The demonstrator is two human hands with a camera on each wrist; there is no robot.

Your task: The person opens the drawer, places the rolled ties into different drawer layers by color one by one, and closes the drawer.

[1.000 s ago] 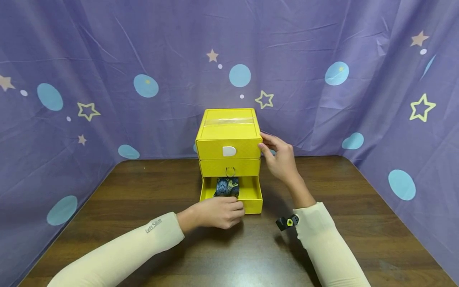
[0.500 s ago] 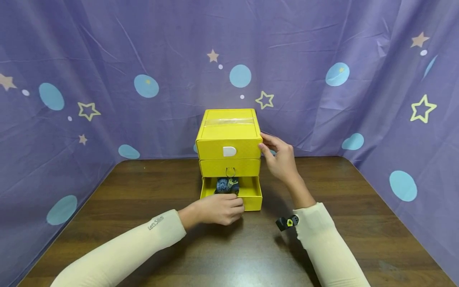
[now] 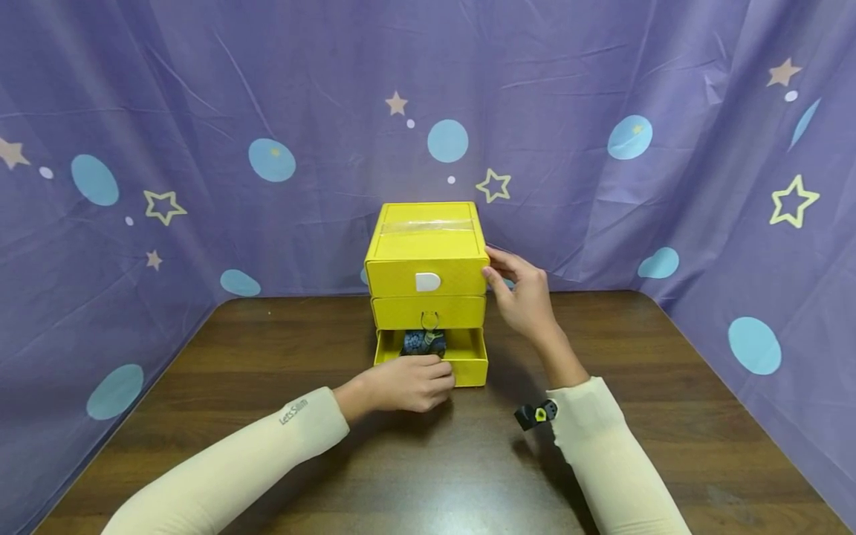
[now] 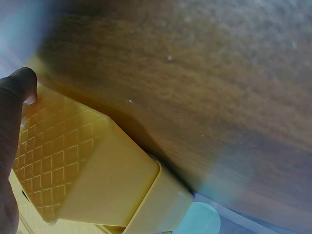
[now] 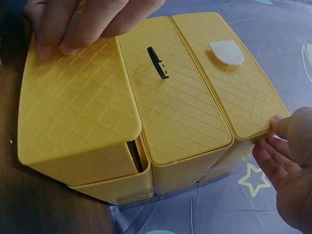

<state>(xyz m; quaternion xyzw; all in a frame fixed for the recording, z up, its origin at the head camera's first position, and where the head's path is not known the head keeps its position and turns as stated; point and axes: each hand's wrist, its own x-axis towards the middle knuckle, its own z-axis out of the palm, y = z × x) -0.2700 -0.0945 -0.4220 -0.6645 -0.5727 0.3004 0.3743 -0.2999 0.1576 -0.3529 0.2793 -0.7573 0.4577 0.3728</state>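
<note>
A yellow box with three stacked drawers [image 3: 428, 245] stands on the table, its bottom drawer [image 3: 471, 373] partly pulled out. Inside that drawer lies a dark blue patterned cloth bundle [image 3: 421, 342], partly covered by the drawer above. My left hand [image 3: 411, 383] holds the front of the bottom drawer; its curled fingers [image 5: 73, 36] lie against the quilted face in the right wrist view, and any handle there is hidden. At the box's upper right corner, my right hand [image 3: 524, 293] grips the edge, thumb on the front and fingers along the side.
The middle drawer has a dark loop handle [image 5: 157, 62], and the top one a white rounded tab [image 3: 428, 281]. Clear tape [image 3: 428, 227] crosses the box top. A purple curtain [image 3: 334, 111] hangs behind the brown wooden table [image 3: 287, 342].
The bottom drawer has slid inward, away from me, together with my left hand and the cloth bundle. My right hand has stayed at the box corner.
</note>
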